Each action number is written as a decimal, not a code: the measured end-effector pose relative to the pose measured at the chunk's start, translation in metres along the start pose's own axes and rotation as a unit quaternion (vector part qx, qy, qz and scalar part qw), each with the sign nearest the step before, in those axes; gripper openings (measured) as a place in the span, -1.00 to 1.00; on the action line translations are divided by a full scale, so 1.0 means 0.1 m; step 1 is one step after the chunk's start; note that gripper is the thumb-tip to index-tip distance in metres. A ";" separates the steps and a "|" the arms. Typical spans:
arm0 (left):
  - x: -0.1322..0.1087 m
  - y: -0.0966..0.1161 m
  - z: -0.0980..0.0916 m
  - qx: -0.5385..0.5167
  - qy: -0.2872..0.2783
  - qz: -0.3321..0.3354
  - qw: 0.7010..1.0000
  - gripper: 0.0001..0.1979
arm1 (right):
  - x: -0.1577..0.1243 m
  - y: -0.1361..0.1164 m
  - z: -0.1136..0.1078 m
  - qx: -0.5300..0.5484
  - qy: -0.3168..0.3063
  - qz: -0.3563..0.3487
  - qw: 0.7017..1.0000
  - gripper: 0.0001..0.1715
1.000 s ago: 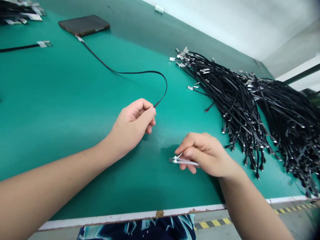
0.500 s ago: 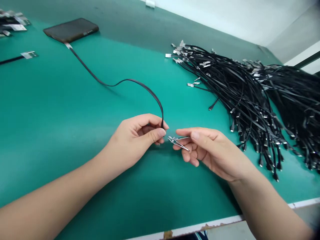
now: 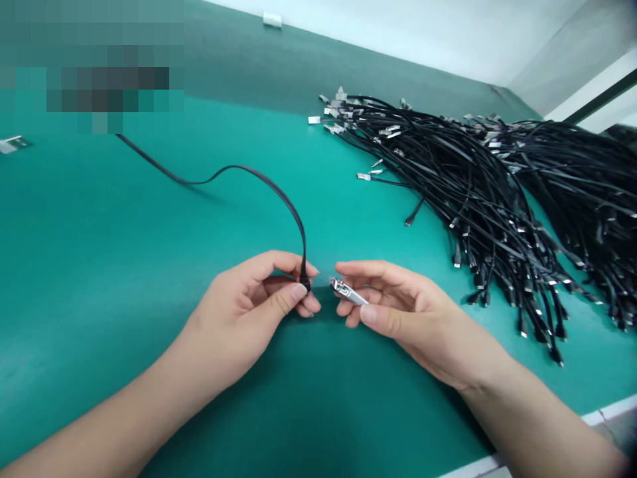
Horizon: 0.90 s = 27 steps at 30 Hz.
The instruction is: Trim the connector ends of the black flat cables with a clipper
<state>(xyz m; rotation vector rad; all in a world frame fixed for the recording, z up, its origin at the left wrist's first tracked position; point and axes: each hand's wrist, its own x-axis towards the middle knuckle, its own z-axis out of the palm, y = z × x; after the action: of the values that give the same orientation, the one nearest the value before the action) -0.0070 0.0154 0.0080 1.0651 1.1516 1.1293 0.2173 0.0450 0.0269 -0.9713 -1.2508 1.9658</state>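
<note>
My left hand (image 3: 263, 299) pinches the end of a flat black cable (image 3: 281, 190) between thumb and fingers, at its dark connector (image 3: 305, 285). From there the cable arches up and runs to the upper left, where a pixelated patch hides its other end. In my right hand (image 3: 403, 309) is a silver nail clipper (image 3: 348, 291), held between thumb and fingers with its jaws toward the connector. A small gap separates the clipper from my left fingertips.
A large heap of black cables (image 3: 438, 159) with metal plugs lies on the green table (image 3: 164, 232) at the right, a second pile (image 3: 587, 179) beyond it. One loose plug (image 3: 14, 144) shows at the left edge. A small white object (image 3: 272, 19) sits by the wall.
The clipper has turned in my right hand and drawn away from the cable end, its lever now lying nearer its body. Both hands sit slightly lower, and the view has shifted.
</note>
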 end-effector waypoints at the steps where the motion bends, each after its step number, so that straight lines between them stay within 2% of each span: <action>1: -0.01 0.01 0.01 -0.002 -0.002 -0.011 1.000 -0.92 | 0.01 0.01 0.01 -0.009 0.007 -0.018 1.000 -0.60; 5: -0.02 0.05 0.02 0.010 -0.005 -0.039 0.999 -0.97 | -0.01 0.07 0.10 -0.073 0.058 -0.108 0.990 -0.70; 8: 0.00 0.06 0.04 0.034 0.006 -0.042 0.999 -0.97 | -0.05 0.11 0.15 -0.159 0.108 -0.159 0.968 -0.69; 10: 0.00 0.06 0.05 0.038 0.016 -0.047 0.998 -0.97 | -0.08 0.13 0.15 -0.226 0.115 -0.188 0.949 -0.64; 16: 0.00 0.06 0.04 0.039 0.028 -0.045 0.998 -0.91 | -0.07 0.12 0.11 -0.362 0.006 -0.248 0.898 -0.33; 20: 0.03 0.06 0.03 0.023 0.023 -0.033 0.999 -0.86 | -0.05 0.13 0.12 -0.392 -0.054 -0.264 0.879 -0.25; 24: 0.03 0.06 0.03 0.019 0.007 -0.042 0.999 -0.92 | -0.05 0.15 0.11 -0.405 -0.030 -0.242 0.881 -0.28; 27: 0.02 0.05 0.03 0.024 0.021 -0.042 0.999 -0.89 | -0.04 0.14 0.11 -0.400 -0.012 -0.249 0.882 -0.31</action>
<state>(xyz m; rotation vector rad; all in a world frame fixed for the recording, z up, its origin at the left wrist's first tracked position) -0.0043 0.0179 0.0134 1.0238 1.2511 1.0669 0.2087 0.0311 0.0185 -0.8444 -2.1443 1.0458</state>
